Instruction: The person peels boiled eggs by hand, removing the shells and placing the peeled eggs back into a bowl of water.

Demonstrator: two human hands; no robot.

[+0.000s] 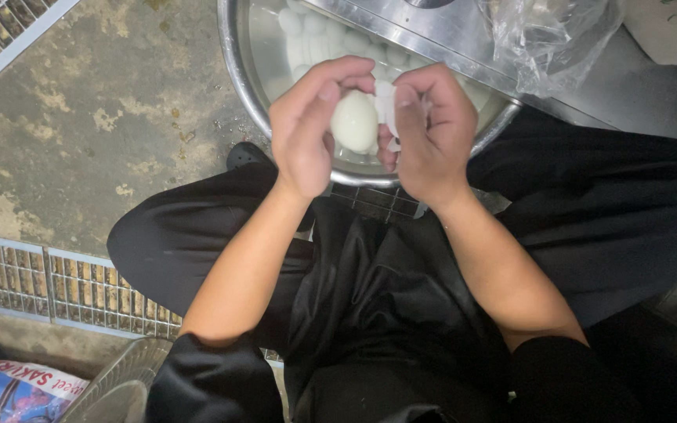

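Far left: a metal floor grate (9,31) at the top corner; a second grate (48,286) runs along the near left of the stained concrete floor (95,133). Near left corner: a printed bag (17,392) and the rim of a wire basket (123,376).

Centre: the left hand (307,129) cradles a white egg (354,121), fingers curled and clamped on it. The egg sits between both hands, above the near rim of a steel bowl (237,70) that holds more white eggs (307,35) in water.

Right of the egg: the right hand (432,129), fingers pinched together on a white shell fragment (388,110) at the egg's right side.

Far right: a clear plastic bag (546,35) rests on a steel surface.

Step in hand, as judged: peeling the egg. Most of the visible surface looks bare. The next move calls for a light pull on the fragment, without gouging the egg.
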